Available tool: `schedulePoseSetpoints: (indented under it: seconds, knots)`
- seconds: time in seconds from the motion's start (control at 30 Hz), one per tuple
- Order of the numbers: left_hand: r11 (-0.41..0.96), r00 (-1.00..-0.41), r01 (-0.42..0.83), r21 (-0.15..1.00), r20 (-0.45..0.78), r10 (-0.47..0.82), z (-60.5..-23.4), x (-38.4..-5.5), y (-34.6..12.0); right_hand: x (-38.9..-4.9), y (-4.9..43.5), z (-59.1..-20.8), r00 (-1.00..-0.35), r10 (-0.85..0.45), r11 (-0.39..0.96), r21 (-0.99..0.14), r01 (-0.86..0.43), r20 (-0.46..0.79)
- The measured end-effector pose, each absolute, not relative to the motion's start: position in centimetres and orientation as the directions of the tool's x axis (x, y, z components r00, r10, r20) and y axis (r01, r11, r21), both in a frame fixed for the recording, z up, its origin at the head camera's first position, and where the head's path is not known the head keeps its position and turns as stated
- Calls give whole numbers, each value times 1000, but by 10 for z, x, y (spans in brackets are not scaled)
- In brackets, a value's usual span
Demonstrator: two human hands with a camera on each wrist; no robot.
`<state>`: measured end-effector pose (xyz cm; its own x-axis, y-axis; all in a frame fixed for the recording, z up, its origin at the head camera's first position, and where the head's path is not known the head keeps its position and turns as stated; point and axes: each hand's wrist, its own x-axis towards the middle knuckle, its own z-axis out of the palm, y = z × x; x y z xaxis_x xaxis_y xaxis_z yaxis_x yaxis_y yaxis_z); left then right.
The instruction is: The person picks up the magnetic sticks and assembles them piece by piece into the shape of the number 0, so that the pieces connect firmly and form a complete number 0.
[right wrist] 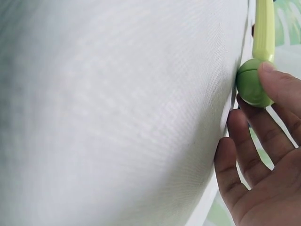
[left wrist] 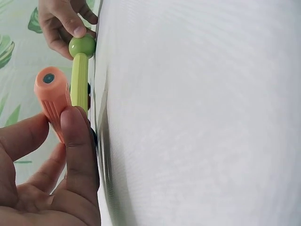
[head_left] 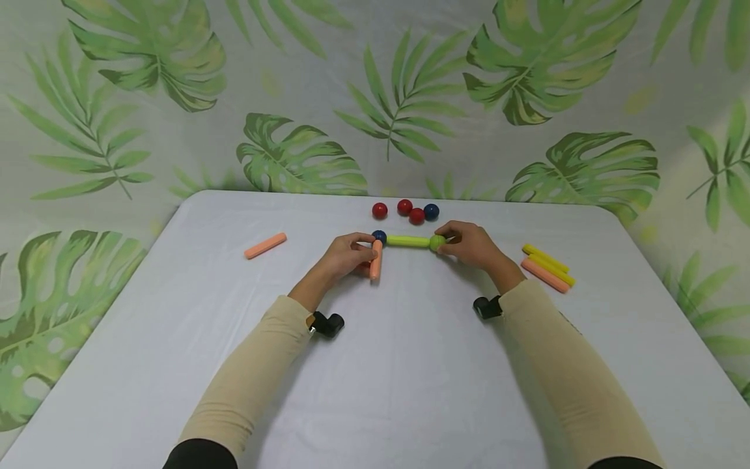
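Note:
My left hand (head_left: 349, 255) pinches an orange ribbed rod (head_left: 377, 262) between thumb and fingers. Its near end, with a dark round spot in the middle, faces the camera in the left wrist view. At the rod's far end sits a blue ball (head_left: 379, 236), from which a yellow-green rod (head_left: 408, 241) runs right to a green ball (head_left: 437, 243). Thumb and fingers of my right hand (head_left: 469, 244) pinch that green ball (right wrist: 253, 85), which has a groove around it. The other fingers of this hand spread out below it in the right wrist view.
Behind the joined pieces lie red balls (head_left: 379, 210) and another blue ball (head_left: 431, 212). A loose orange rod (head_left: 265, 245) lies to the left. Right of my right hand are yellow rods (head_left: 545, 258) beside an orange rod (head_left: 545, 273), on the white-covered table (head_left: 387, 378).

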<state>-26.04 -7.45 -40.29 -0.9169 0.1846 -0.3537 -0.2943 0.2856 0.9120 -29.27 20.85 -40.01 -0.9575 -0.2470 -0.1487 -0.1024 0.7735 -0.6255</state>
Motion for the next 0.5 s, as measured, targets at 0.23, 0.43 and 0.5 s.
schedulePoseSetpoints:
  seconds: [0.23,0.43,0.5]
  knots:
    - [288,-913,-304,908,-364,185,-403,-261,-75,-292,209,-400,-957,-248,771,-628,-102,-149]
    - [294,-910,-309,905,-371,185,-405,-262,-75,-292,208,-400,-957,-241,774,-627,-88,-163]
    - [290,-909,-314,904,-375,184,-406,-263,-74,-292,208,-400,-957,-241,775,-626,-90,-162]
